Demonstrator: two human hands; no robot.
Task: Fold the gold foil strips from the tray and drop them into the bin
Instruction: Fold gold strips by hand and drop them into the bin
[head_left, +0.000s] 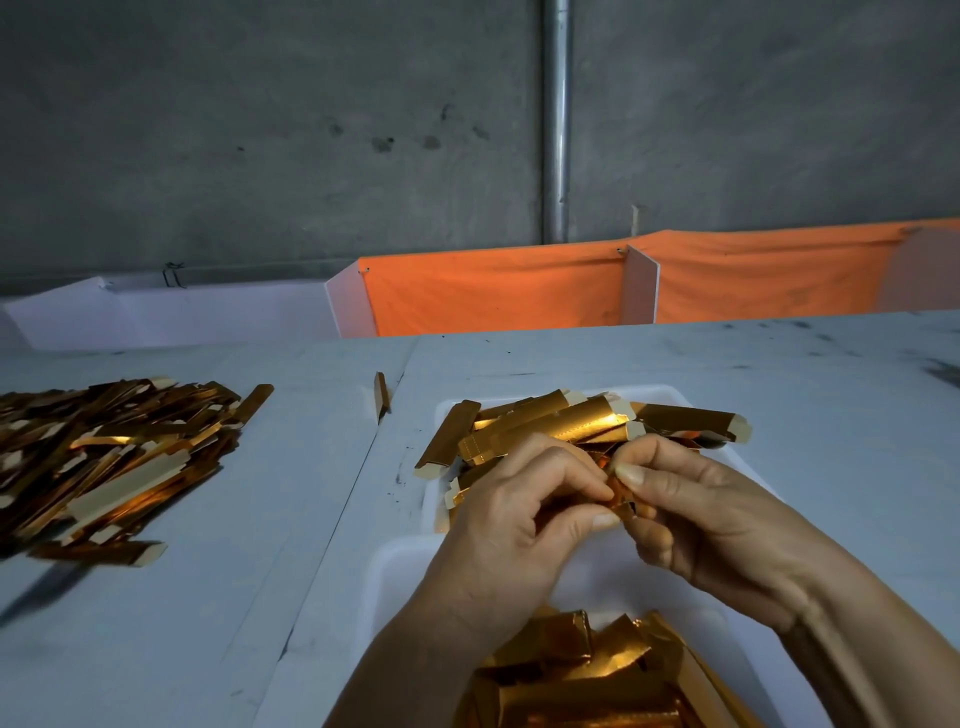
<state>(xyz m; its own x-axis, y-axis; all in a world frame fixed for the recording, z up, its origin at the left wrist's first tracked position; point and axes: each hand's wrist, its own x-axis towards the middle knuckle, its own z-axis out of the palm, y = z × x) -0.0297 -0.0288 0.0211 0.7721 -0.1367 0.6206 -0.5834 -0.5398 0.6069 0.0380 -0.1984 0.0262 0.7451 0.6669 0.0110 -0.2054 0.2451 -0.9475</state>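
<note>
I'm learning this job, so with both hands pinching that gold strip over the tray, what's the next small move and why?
Probably finish pressing the fold, then lower it into the bin near the body. The left hand and right hand both pinch one small foil strip above the tray, and folded pieces already lie in the bin.

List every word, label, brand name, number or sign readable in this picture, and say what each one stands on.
None: no readable text anywhere in this view.
Gold foil strips in the white tray: plain foil, no print visible.
Strip pinched between the left hand and right hand: no marks legible.
Loose strip pile on the table: unprinted.
Orange cloth: blank.
</note>
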